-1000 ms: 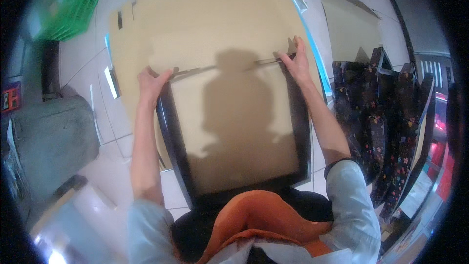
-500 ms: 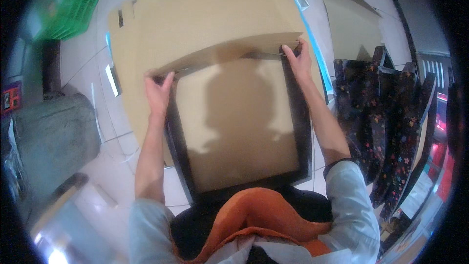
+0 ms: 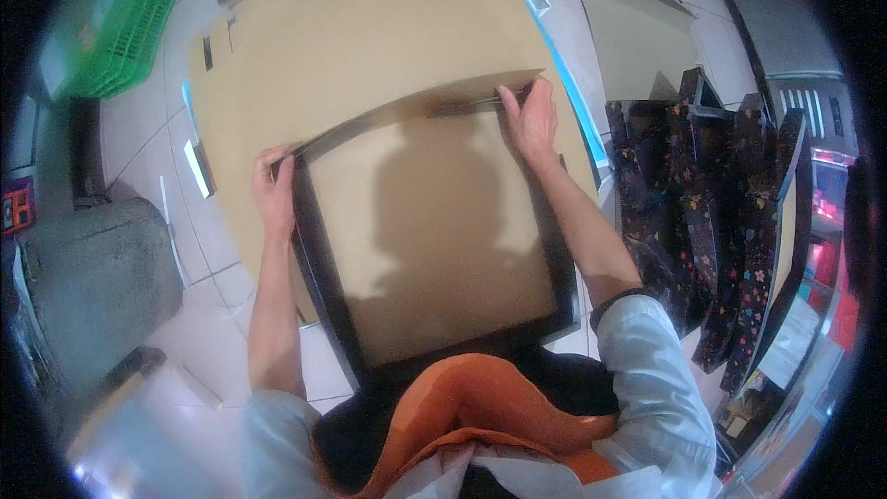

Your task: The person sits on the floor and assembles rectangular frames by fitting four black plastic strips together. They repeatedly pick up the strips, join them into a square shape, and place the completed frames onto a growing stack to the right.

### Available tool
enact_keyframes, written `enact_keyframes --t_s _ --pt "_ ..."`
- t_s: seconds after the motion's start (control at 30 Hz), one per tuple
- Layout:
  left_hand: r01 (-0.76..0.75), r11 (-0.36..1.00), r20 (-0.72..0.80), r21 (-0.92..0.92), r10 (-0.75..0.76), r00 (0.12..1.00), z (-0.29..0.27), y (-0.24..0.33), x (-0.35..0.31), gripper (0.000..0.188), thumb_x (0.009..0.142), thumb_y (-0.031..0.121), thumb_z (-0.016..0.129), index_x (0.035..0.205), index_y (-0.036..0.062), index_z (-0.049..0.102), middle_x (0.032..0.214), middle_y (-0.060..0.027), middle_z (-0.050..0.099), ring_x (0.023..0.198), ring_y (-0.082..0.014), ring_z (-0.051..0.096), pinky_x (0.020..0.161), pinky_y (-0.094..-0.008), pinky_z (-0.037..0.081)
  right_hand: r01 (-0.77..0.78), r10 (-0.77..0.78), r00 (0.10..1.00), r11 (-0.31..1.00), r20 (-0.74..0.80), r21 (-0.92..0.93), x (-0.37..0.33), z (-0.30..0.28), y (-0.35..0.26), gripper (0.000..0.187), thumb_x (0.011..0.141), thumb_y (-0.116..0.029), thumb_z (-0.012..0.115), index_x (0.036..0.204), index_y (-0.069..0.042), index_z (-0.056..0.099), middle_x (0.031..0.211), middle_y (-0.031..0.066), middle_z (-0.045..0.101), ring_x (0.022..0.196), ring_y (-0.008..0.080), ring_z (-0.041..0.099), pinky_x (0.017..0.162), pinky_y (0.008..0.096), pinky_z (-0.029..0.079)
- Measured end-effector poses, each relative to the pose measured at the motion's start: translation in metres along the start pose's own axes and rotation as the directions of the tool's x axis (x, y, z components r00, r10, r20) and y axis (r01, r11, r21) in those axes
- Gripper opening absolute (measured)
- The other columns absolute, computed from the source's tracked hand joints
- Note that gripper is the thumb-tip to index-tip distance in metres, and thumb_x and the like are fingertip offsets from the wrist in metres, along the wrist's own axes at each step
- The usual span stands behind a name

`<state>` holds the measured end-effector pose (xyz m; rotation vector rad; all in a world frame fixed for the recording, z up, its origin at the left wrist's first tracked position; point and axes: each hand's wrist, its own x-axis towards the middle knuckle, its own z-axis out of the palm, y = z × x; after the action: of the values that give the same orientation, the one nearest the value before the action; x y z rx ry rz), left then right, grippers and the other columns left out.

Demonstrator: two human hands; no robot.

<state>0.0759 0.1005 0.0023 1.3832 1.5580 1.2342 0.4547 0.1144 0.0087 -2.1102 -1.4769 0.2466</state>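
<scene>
Before me lies a shallow cardboard tray (image 3: 319, 268) with dark side strips and a plain brown inside, across which my shadow falls. Along its far edge a brown flap (image 3: 397, 109) stands up in a slight curve. My left hand (image 3: 273, 192) pinches the far left corner, thumb inside and fingers outside. At the far right corner my right hand (image 3: 533, 129) grips in the same way, its thumb on the inner side. Under the tray's far part rests a large brown cardboard sheet (image 3: 342, 28) with small slots cut near its edges.
Several dark, flower-printed folded pieces (image 3: 707, 231) stand to the right. Behind them a flat greyish board (image 3: 637, 32) lies on the tiled floor (image 3: 139, 129). A green plastic crate (image 3: 139, 28) is at the far left, with a grey worn block-like thing (image 3: 102, 268) nearer.
The view has shifted, so the scene sits slightly further left. My left fingers have curled closer around the far left corner; my right hand keeps its grip on the other corner.
</scene>
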Motion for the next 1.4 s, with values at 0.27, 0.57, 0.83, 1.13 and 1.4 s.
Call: enact_keyframes --t_s 0.27,0.57,0.83,1.13,1.4 --pt "0.121 0.974 0.032 0.19 -0.129 0.991 0.005 0.017 0.002 0.011 0.08 -0.001 0.056 0.088 0.0022 0.052 0.094 -0.0069 0.056 0.091 -0.0142 0.051 0.083 -0.025 0.04 0.039 -0.042 0.998 0.996 0.043 0.078 -0.001 -0.001 0.004 0.049 0.076 -0.032 0.066 0.103 0.002 0.042 0.101 0.0243 0.048 0.089 0.0412 0.051 0.076 0.0461 0.042" --pt "0.039 0.961 0.026 -0.273 -0.033 0.999 -0.001 0.001 -0.003 0.011 0.077 -0.003 0.057 0.085 0.0041 0.055 0.097 -0.0079 0.058 0.091 -0.0154 0.052 0.086 -0.0304 0.039 0.092 -0.1 0.992 0.991 -0.081 -0.099 -0.001 0.004 0.003 0.051 0.073 -0.034 0.067 0.1 0.003 0.043 0.098 0.0242 0.049 0.086 0.0405 0.051 0.073 0.0475 0.042" --pt "-0.515 0.748 0.481 0.419 0.298 0.824 -0.019 0.04 -0.004 0.025 0.074 0.004 0.064 0.097 0.0041 0.057 0.109 -0.0105 0.058 0.105 -0.0244 0.053 0.091 -0.036 0.041 0.037 -0.037 0.999 0.998 -0.005 -0.053 -0.005 0.003 0.0 0.05 0.074 -0.029 0.067 0.106 0.002 0.043 0.099 0.0224 0.049 0.084 0.0406 0.051 0.074 0.0473 0.041" --pt "-0.542 0.232 0.445 0.808 0.362 0.819 0.058 0.051 0.005 0.021 0.062 0.01 0.062 0.081 0.0099 0.052 0.082 -0.0047 0.054 0.079 -0.0211 0.053 0.064 -0.0337 0.043 0.098 -0.098 0.995 0.995 -0.003 0.008 -0.002 0.004 0.01 0.049 0.077 -0.027 0.064 0.111 0.0 0.042 0.105 0.0206 0.049 0.087 0.0387 0.053 0.074 0.0459 0.042" --pt "-0.625 0.187 0.529 0.758 0.384 0.756 0.066 0.033 -0.022 0.049 0.066 0.022 0.065 0.111 0.0091 0.051 0.116 -0.0095 0.05 0.1 -0.025 0.048 0.075 -0.0381 0.039 0.107 -0.11 0.994 0.987 -0.014 -0.117 -0.005 0.011 0.008 0.045 0.077 -0.022 0.061 0.113 -0.002 0.044 0.116 0.0164 0.047 0.102 0.0302 0.051 0.083 0.0431 0.038"
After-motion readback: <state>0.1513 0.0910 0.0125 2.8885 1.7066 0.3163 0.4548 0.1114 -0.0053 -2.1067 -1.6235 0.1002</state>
